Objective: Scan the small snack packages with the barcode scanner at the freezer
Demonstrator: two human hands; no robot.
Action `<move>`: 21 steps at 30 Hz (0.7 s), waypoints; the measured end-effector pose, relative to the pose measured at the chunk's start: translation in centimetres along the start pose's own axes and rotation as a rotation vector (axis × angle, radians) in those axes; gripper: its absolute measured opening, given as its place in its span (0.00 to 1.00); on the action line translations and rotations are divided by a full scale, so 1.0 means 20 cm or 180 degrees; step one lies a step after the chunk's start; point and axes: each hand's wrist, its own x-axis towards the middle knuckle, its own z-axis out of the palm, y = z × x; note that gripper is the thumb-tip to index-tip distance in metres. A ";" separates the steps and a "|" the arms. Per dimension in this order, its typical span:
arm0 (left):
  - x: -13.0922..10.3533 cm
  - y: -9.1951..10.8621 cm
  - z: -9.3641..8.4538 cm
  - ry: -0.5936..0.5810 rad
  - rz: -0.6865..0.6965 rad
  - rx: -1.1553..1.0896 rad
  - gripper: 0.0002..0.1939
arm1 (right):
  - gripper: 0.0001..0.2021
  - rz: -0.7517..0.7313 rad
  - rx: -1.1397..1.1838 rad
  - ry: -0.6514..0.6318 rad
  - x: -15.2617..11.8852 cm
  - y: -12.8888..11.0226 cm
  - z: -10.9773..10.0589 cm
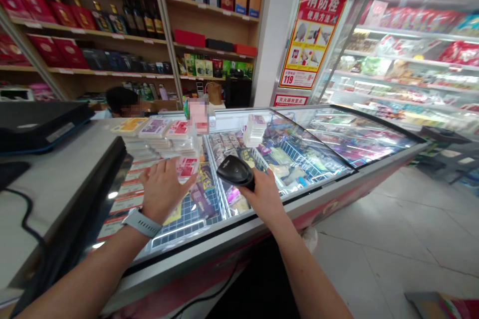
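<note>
My right hand [265, 198] is closed round a black handheld barcode scanner [234, 170], held above the freezer's glass top with its head toward the left. My left hand [162, 187], with a grey watch strap at the wrist, is at a clear plastic pack with a red-and-white label [187, 165]. The pack shows between thumb and index finger; the other fingertips are partly hidden. Just beyond it are stacked clear packs with yellow, purple and red labels [155, 128]. A smaller stack of similar packs [256, 130] stands farther right on the glass.
Frozen goods in wire baskets [220, 192] lie under the glass. A grey counter [56, 169] with a black device [45, 122] flanks the left. Behind the freezer are a person's head [121, 100] and stocked shelves [123, 35]. A lit display fridge [411, 55] is at right.
</note>
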 end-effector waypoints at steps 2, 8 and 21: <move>-0.02 0.03 0.00 0.0155 0.0281 -0.0087 0.29 | 0.08 0.0103 0.0006 0.0085 -0.01 0.02 -0.02; 0.02 0.15 0.07 -0.0092 0.0865 -0.0510 0.26 | 0.07 0.0518 0.0067 0.0498 -0.06 0.13 -0.10; 0.64 1.01 0.12 -0.0739 -0.0386 -0.1557 0.48 | 0.09 0.1335 0.0219 0.1239 -0.13 0.36 -0.22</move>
